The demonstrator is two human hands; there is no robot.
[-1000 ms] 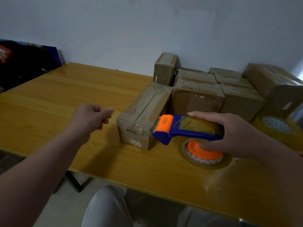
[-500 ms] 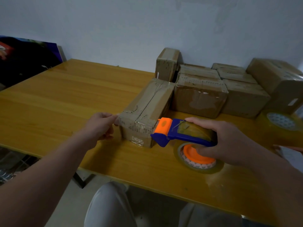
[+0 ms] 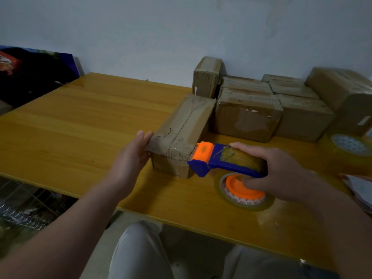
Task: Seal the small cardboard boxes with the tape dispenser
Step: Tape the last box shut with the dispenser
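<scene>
Light is dim, flat and diffuse, with a cool grey-blue cast over the wall (image 3: 181, 27) and little contrast anywhere. The glossy bench (image 3: 80, 121) carries a pale sheen along its far left edge and a smeared patch of glare near its front right. A soft-edged shadow lies on it at the foot of the nearest cardboard box (image 3: 181, 125), whose taped top glints faintly. Under the bench's front edge the picture turns murky and dark. The tape dispenser (image 3: 221, 160) holds the only saturated colour. The wide lens bows the bench edge and stretches the forearms (image 3: 80, 218) at the lower corners, where detail goes soft; the middle is fairly sharp.
</scene>
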